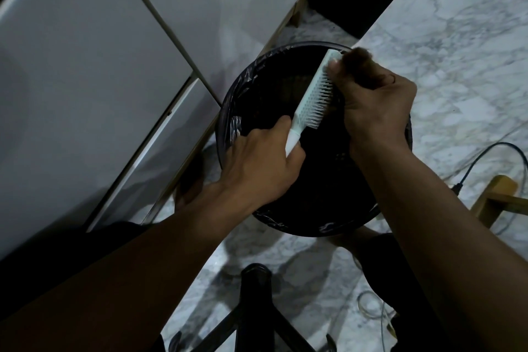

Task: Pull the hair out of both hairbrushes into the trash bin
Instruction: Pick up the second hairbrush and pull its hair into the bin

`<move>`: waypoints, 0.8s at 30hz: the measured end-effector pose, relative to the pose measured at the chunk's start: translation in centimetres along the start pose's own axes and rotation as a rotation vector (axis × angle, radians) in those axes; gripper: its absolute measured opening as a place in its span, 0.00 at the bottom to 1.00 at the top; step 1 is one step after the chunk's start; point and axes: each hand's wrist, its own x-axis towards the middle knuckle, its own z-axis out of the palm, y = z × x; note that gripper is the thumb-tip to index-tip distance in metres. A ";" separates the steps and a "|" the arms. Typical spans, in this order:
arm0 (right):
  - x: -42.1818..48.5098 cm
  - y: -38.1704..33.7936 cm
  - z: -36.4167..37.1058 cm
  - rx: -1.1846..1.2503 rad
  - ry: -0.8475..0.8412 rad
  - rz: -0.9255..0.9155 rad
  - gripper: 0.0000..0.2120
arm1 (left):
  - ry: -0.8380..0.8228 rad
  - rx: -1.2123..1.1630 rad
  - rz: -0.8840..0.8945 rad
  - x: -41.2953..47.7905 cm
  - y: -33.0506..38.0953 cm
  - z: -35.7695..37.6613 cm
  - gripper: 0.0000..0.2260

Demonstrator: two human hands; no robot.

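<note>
Cabinet doors (pixel 85 71) fill the left side, pale and flat, beside a marble floor (pixel 457 37). Further right stands the trash bin (pixel 228 128), round, dark, lined with a black bag, directly under both hands. Left hand (pixel 257 163) clenched around the handle of the hairbrush (pixel 311 97), thumb lying along the handle, so a firm grasp and no loose finger seen. Brush long axis runs from the lower left, at the handle, up to the upper right, at the tip near the far rim of the bin; bristles face right, toward the other hand. Right hand (pixel 377 103) just beside the bristle side, touching the upper rows, fingers curled closed on a clump of hair (pixel 360 63) that is brown and sticks out above the knuckles. Hard to tell whether this clump is already free or some strands hang on the bristles near the tip, because motion blur covers that spot. Probably the pulling step on this brush, with the hair over the far-right rim of the bin, not over its middle. Next move seems to need a pull to the right, away from the bristles, then opening of the fingers over the bin. Second hairbrush not in view. Black cable (pixel 485 157) on the floor at the right, well apart.
</note>
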 end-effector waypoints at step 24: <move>-0.4 -0.5 0.3 -0.154 -0.182 0.063 0.13 | 0.018 -0.159 -0.171 0.9 -0.8 0.2 0.11</move>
